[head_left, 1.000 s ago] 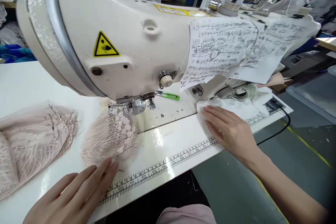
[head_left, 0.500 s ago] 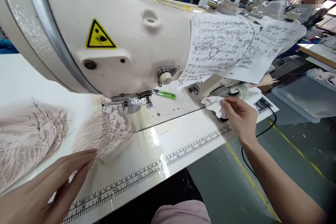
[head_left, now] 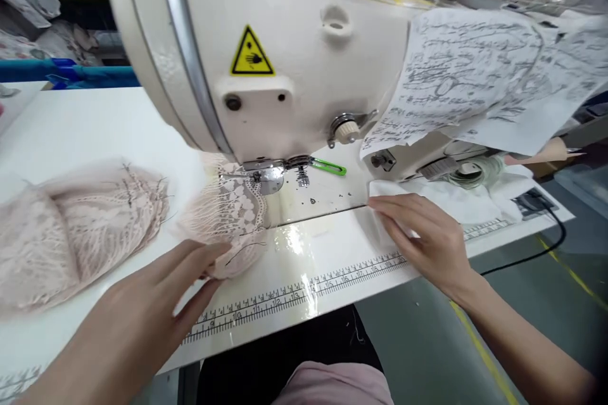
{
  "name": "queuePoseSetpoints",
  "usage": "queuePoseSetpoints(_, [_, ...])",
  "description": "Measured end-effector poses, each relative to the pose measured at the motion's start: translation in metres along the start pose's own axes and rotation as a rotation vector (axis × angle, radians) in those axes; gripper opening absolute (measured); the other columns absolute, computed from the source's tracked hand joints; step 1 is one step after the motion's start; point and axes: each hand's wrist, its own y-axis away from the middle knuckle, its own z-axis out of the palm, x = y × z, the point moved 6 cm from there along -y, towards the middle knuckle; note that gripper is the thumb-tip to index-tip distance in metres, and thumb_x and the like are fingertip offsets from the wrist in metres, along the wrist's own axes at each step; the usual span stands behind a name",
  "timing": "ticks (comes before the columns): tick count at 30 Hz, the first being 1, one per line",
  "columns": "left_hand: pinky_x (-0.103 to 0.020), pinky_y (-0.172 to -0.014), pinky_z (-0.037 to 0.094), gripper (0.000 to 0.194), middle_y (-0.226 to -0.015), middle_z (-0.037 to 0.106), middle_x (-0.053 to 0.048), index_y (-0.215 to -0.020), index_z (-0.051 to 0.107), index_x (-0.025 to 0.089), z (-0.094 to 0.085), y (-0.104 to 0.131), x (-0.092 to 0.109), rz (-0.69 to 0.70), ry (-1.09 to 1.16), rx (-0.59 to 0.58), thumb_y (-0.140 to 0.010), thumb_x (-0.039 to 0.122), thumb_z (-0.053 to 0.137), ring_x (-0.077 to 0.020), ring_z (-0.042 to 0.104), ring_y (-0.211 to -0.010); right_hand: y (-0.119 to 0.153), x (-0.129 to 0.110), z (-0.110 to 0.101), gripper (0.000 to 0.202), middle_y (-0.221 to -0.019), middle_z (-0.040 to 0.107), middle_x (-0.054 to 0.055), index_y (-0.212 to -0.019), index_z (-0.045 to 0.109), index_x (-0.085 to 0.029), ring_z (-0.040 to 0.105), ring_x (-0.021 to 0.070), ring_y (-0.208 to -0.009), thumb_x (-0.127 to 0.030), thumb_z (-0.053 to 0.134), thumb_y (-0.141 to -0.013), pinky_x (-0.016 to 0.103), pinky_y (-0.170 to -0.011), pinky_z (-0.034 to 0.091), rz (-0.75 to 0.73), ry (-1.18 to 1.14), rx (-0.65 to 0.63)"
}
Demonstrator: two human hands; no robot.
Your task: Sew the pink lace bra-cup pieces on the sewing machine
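Observation:
Pale pink lace fabric [head_left: 237, 205] lies under the needle area of a cream sewing machine [head_left: 304, 63]. My left hand [head_left: 156, 304] is closed at the near edge of this lace, pinching it between thumb and fingers. A loose dark thread crosses the lace by my fingertips. To the right of the needle, my right hand [head_left: 422, 234] pinches the corner of a thin white cloth piece [head_left: 380, 224] just above the table. A second heap of pink lace [head_left: 95, 228], with dark thread ends, rests to the left.
Green-handled thread snips [head_left: 330, 168] lie beside the needle plate. A printed ruler [head_left: 294, 297] runs along the front edge of the white table [head_left: 61, 133]. More white cloth [head_left: 479, 196] and a pale green coil [head_left: 470, 171] sit at the right. Handwritten paper [head_left: 465, 76] hangs from the machine.
The camera view has turned left. My right hand has brought the white cloth leftward, closer to the needle, and the cloth hangs flatter. My left hand stays at the lace edge.

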Motion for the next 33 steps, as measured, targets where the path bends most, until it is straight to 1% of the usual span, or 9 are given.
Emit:
queuePoseSetpoints(3, [-0.027,-0.046,0.044,0.03,-0.094,0.066,-0.006,-0.117,0.06,0.016,0.01,-0.009,0.006,-0.024,-0.083,-0.127,-0.098,0.017,0.037,-0.016,0.063,-0.065,-0.016,-0.035,0.025,0.043,-0.112,0.071,0.004,-0.128,0.056,-0.026,0.067,0.0199,-0.102,-0.011,0.058,-0.088,0.037,-0.084,0.057,-0.164,-0.066,-0.078])
queuePoseSetpoints(8, [-0.027,-0.055,0.043,0.019,-0.076,0.062,-0.003,-0.093,0.064,0.016,0.005,-0.023,0.017,0.027,-0.094,-0.049,-0.098,0.019,0.046,-0.0145,0.059,-0.063,-0.048,-0.087,0.075,0.04,-0.122,0.065,0.012,-0.123,0.055,-0.014,0.061,0.0239,-0.11,-0.037,0.058,-0.091,0.04,-0.089,0.053,-0.344,-0.147,-0.25])
queuePoseSetpoints(10, [-0.026,-0.055,0.041,0.023,-0.069,0.059,-0.001,-0.083,0.063,0.016,0.002,-0.028,0.018,0.028,-0.104,-0.027,-0.099,0.022,0.047,-0.0128,0.056,-0.059,-0.06,-0.097,0.088,0.035,-0.114,0.067,0.012,-0.115,0.057,-0.013,0.062,0.0238,-0.105,-0.037,0.059,-0.089,0.039,-0.089,0.052,-0.385,-0.167,-0.234])
queuePoseSetpoints(13, [-0.025,-0.055,0.04,0.028,-0.065,0.057,0.0,-0.08,0.062,0.017,0.0,-0.032,0.017,0.041,-0.114,-0.015,-0.1,0.028,0.046,-0.0113,0.054,-0.057,-0.073,-0.097,0.098,0.01,-0.091,0.071,0.004,-0.095,0.061,-0.017,0.065,0.017,-0.086,-0.017,0.052,-0.091,0.035,-0.086,0.051,-0.422,-0.153,-0.167])
queuePoseSetpoints(16, [-0.025,-0.053,0.038,0.024,-0.067,0.059,0.0,-0.09,0.063,0.017,0.007,-0.035,0.013,0.069,-0.152,-0.037,-0.098,0.035,0.051,-0.0124,0.055,-0.057,-0.077,-0.091,0.1,0.014,-0.086,0.071,0.001,-0.09,0.062,-0.02,0.064,0.0138,-0.082,-0.012,0.051,-0.091,0.032,-0.086,0.051,-0.463,-0.239,-0.134])
queuePoseSetpoints(19, [-0.027,-0.05,0.033,0.012,-0.063,0.058,0.002,-0.089,0.063,0.017,0.019,-0.041,0.007,0.129,-0.225,-0.036,-0.094,0.02,0.052,-0.0126,0.053,-0.055,-0.077,-0.085,0.095,0.01,-0.085,0.071,0.0,-0.09,0.062,-0.021,0.064,0.0135,-0.082,-0.014,0.055,-0.089,0.032,-0.085,0.052,-0.493,-0.336,-0.088])
queuePoseSetpoints(21, [-0.027,-0.05,0.03,0.017,-0.058,0.054,0.004,-0.084,0.063,0.018,0.026,-0.046,0.006,0.203,-0.271,0.002,-0.089,0.007,0.051,-0.0119,0.049,-0.051,-0.078,-0.082,0.092,0.009,-0.084,0.07,0.0,-0.089,0.063,-0.021,0.064,0.0133,-0.082,-0.013,0.057,-0.088,0.032,-0.083,0.052,-0.492,-0.362,-0.077])
queuePoseSetpoints(28, [-0.028,-0.052,0.031,0.025,-0.052,0.048,0.005,-0.065,0.055,0.017,0.031,-0.054,0.013,0.315,-0.374,0.034,-0.083,0.0,0.054,-0.011,0.041,-0.048,-0.087,-0.075,0.099,0.025,-0.113,0.066,0.009,-0.112,0.061,-0.017,0.059,0.0234,-0.105,-0.02,0.056,-0.088,0.031,-0.066,0.051,-0.434,-0.187,-0.31])
queuePoseSetpoints(33, [-0.028,-0.053,0.031,0.025,-0.053,0.047,0.005,-0.065,0.055,0.017,0.027,-0.054,0.013,0.297,-0.371,0.055,-0.084,0.001,0.055,-0.0111,0.041,-0.049,-0.089,-0.08,0.105,0.019,-0.103,0.07,0.003,-0.093,0.065,-0.022,0.063,0.0193,-0.101,-0.009,0.051,-0.089,0.038,-0.086,0.053,-0.53,-0.201,-0.25])
